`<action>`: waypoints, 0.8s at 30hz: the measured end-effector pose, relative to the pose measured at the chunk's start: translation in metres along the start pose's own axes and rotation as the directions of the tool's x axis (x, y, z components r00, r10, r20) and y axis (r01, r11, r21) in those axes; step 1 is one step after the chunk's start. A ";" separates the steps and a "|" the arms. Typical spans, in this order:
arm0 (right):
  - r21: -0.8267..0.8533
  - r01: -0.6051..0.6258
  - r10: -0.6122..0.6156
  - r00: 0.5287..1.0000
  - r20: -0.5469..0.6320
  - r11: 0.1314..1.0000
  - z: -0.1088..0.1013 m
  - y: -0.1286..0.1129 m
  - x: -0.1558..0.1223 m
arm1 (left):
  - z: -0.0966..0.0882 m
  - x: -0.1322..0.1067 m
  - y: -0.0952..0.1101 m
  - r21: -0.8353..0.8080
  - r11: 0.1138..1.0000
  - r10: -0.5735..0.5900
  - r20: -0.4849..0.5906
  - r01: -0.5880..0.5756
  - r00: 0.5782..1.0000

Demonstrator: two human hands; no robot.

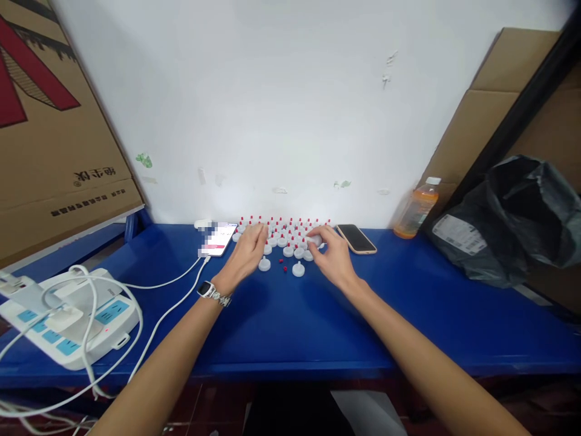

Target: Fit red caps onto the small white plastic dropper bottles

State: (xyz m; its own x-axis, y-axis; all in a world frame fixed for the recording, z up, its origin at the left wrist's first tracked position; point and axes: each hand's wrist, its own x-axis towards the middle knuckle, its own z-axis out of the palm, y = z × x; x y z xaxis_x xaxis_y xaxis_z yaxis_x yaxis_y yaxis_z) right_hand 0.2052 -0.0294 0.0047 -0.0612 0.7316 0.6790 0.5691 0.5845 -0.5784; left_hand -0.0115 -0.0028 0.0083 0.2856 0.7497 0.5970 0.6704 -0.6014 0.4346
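Several round white nozzle caps, most with small red tips, stand in a cluster against the wall. My left hand is at the cluster's left side, fingers curled together; whatever they may hold is hidden. At the right side, my right hand pinches a white nozzle cap between thumb and fingers. Nearer to me, a white cap without a red tip and another bare cap sit on the table. Between those two lie a loose red tip and a second red tip.
A charging phone lies left of the caps, a dark phone right of them. A power strip with looping white cables covers the blue table's left end. An orange bottle and black plastic bag are at right.
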 end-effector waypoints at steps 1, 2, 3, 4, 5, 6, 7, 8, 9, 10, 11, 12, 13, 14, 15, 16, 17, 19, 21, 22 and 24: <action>0.026 -0.030 0.030 0.999 -0.017 0.999 -0.001 0.002 0.001 | 0.000 0.000 -0.002 -0.002 0.998 0.064 0.085 -0.065 0.994; 0.055 -0.053 0.054 0.998 -0.019 0.997 -0.002 0.004 0.002 | 0.002 0.000 -0.003 0.008 0.993 0.113 0.159 -0.116 0.981; 0.074 -0.066 0.068 0.998 -0.015 0.995 -0.001 0.006 0.002 | 0.004 -0.001 -0.004 0.022 0.987 0.150 0.215 -0.158 0.965; 0.073 -0.076 0.077 0.997 -0.012 0.994 0.000 0.007 0.002 | 0.006 -0.002 -0.003 0.036 0.982 0.171 0.258 -0.187 0.951; 0.054 -0.084 0.084 0.996 -0.011 0.995 0.001 0.010 0.002 | 0.007 -0.003 -0.002 0.055 0.979 0.175 0.281 -0.198 0.944; 0.025 -0.092 0.092 0.996 -0.007 0.995 0.001 0.012 0.002 | 0.008 -0.004 -0.001 0.069 0.977 0.171 0.290 -0.199 0.941; 0.000 -0.104 0.104 0.995 0.002 0.995 0.001 0.016 0.001 | 0.009 -0.005 0.000 0.077 0.977 0.165 0.297 -0.196 0.940; -0.015 -0.126 0.126 0.992 0.022 0.992 0.000 0.020 0.000 | 0.009 -0.005 0.000 0.078 0.979 0.158 0.300 -0.189 0.941; -0.021 -0.153 0.154 0.987 0.052 0.988 -0.002 0.025 -0.001 | 0.008 -0.006 0.000 0.074 0.981 0.152 0.297 -0.182 0.943; -0.024 -0.178 0.180 0.980 0.090 0.984 -0.004 0.029 -0.002 | 0.007 -0.007 -0.001 0.065 0.983 0.149 0.290 -0.174 0.946; -0.032 -0.195 0.198 0.971 0.130 0.980 -0.006 0.032 -0.004 | 0.006 -0.008 -0.002 0.051 0.984 0.148 0.280 -0.169 0.949; -0.050 -0.204 0.209 0.963 0.168 0.978 -0.007 0.035 -0.005 | 0.006 -0.008 -0.003 0.035 0.986 0.149 0.269 -0.164 0.952; -0.073 -0.203 0.214 0.955 0.203 0.976 -0.009 0.037 -0.007 | 0.006 -0.009 -0.004 0.021 0.987 0.151 0.258 -0.162 0.954; -0.096 -0.196 0.214 0.947 0.241 0.976 -0.009 0.037 -0.009 | 0.006 -0.009 -0.005 0.013 0.987 0.153 0.247 -0.161 0.957; -0.113 -0.188 0.213 0.935 0.282 0.976 -0.010 0.037 -0.010 | 0.008 -0.009 -0.006 0.011 0.987 0.155 0.238 -0.162 0.959; -0.124 -0.184 0.215 0.922 0.322 0.975 -0.010 0.036 -0.011 | 0.009 -0.008 -0.006 0.015 0.986 0.157 0.230 -0.164 0.961; -0.131 -0.184 0.220 0.910 0.352 0.974 -0.009 0.034 -0.011 | 0.010 -0.006 -0.005 0.021 0.985 0.160 0.224 -0.169 0.961; -0.152 -0.192 0.235 0.904 0.358 0.970 -0.008 0.030 -0.009 | 0.013 -0.003 -0.003 0.041 0.983 0.167 0.214 -0.179 0.963; -0.214 -0.162 0.220 0.933 0.285 0.963 -0.006 0.027 -0.003 | 0.015 0.002 0.000 0.062 0.981 0.166 0.202 -0.181 0.965; -0.267 -0.125 0.191 0.952 0.237 0.956 -0.004 0.026 0.001 | 0.016 0.004 0.002 0.075 0.981 0.161 0.194 -0.179 0.968; -0.392 -0.031 0.118 0.973 0.199 0.919 0.002 0.026 0.010 | 0.017 0.007 0.004 0.097 0.981 0.151 0.179 -0.170 0.972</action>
State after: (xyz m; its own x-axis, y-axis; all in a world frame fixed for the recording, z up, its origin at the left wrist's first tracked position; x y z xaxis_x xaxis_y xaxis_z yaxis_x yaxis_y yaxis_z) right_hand 0.2173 -0.0068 -0.0046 -0.1555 0.8507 0.5022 0.8468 0.3765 -0.3757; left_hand 0.0043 0.0046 0.0029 0.5013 0.6873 0.5256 0.6753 -0.6906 0.2590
